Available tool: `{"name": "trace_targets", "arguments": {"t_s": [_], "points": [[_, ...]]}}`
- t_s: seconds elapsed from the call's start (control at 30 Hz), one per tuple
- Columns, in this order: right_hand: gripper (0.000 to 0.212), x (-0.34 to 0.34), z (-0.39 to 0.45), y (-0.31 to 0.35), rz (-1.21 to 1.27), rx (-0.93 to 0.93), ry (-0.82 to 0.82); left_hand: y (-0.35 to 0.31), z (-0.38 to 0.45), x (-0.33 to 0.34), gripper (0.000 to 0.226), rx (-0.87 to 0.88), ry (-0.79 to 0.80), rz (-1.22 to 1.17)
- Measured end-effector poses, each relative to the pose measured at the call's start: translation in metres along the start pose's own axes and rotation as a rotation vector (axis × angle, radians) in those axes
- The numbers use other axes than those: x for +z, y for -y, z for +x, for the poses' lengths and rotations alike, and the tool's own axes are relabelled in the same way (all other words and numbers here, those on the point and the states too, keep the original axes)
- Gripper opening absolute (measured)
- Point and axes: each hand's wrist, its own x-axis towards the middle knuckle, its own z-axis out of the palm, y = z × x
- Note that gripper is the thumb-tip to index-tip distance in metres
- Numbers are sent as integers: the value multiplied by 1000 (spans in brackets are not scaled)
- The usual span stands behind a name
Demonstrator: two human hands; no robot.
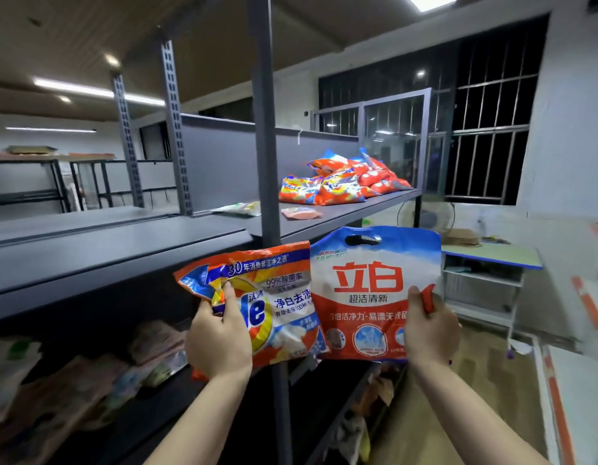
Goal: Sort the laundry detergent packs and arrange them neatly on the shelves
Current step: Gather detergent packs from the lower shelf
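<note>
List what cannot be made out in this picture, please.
- Head view: the orange pack's left part is hidden by the left hand.
- Head view: the blue-and-red pack's right edge is covered by the right hand.
- Head view: items on the lower shelf are blurred.
- Head view: labels in the pile of packs are too small to read.

Dim, ceiling-lit (edges blurred, warped).
</note>
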Motion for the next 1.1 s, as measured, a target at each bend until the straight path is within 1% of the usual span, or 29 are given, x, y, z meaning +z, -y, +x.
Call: {"name": "trace_targets", "arguments": {"t_s": [0.13,0.23,0.4,0.5,0.57,0.67,0.8,0.9,1.0,1.1], "points": [[38,5,74,-22,48,9,-2,-25,-13,78,38,10,-4,1],[40,5,127,-38,36,20,7,-45,-22,131,34,16,-34,-21],[34,-2,202,-60,54,5,-25,-80,-28,205,35,-13,-68,-22],[35,-4,237,-73,77,-13,-54,-102,-21,241,34,-48,-82,-36],[36,-3,256,-81,80,-6,-67,-114,-10,264,34,-35,-88,-47],[37,5,281,-92,97,21,-93,-132,10,304,42,-36,-125,-8],[38,28,323,-103,100,28,-109,-148,29,363,39,-52,-124,14],[38,55,360,-109,139,16,-123,-149,47,406,36,-66,-160,13],[37,91,400,-112,175,-3,-123,-150,81,451,36,-86,-203,7],[36,127,442,-120,246,-23,-99,-156,122,494,41,-73,-255,55]]}}
